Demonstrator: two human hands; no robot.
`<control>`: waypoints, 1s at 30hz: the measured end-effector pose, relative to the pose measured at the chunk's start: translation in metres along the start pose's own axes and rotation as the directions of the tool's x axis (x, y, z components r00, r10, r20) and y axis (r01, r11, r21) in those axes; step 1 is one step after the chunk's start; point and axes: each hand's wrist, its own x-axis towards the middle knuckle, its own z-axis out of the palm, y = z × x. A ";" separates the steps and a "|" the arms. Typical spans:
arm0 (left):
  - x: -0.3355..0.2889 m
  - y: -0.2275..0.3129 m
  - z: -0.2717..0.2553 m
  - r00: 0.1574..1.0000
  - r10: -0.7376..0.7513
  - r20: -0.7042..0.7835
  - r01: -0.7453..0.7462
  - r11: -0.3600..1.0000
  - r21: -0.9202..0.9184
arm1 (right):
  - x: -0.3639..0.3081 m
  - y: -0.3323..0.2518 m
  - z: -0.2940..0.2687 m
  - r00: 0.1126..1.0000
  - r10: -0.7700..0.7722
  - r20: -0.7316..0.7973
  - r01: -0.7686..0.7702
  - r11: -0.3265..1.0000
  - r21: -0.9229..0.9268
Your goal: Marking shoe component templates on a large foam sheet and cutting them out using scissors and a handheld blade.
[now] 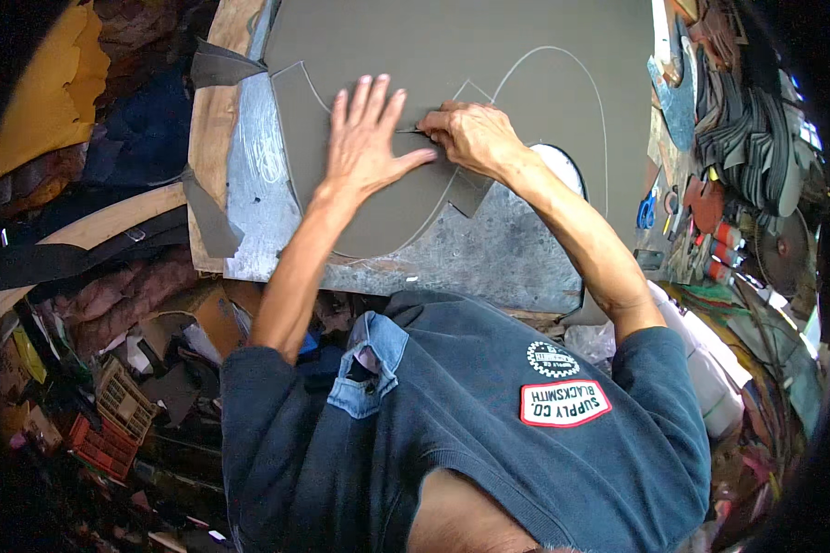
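Note:
A large dark grey-brown sheet (387,46) lies over the work table, with pale curved outlines drawn on it. My left hand (364,147) is pressed flat on the sheet, fingers spread and thumb pointing right. Just to its right, my right hand (473,138) is closed in a pinch around a thin blade-like tool (409,131), mostly hidden by my fingers. The tool's tip is at the sheet, between my two hands. Below my right hand, a corner of the sheet (470,198) stands out over the grey metal plate (516,249), which shows where the sheet is cut away.
Blue-handled scissors (646,210) lie at the table's right side, near small orange-capped bottles (727,236). Stacked dark sole-shaped pieces (756,152) are farther right. Offcuts (214,221) hang at the left wooden edge. Plastic crates (111,442) and scraps crowd the lower left.

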 end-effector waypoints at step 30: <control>0.015 0.016 0.022 0.999 -0.049 0.009 0.050 0.998 -0.031 | 0.068 0.076 -0.087 0.883 -0.147 0.446 0.228 0.965 -0.132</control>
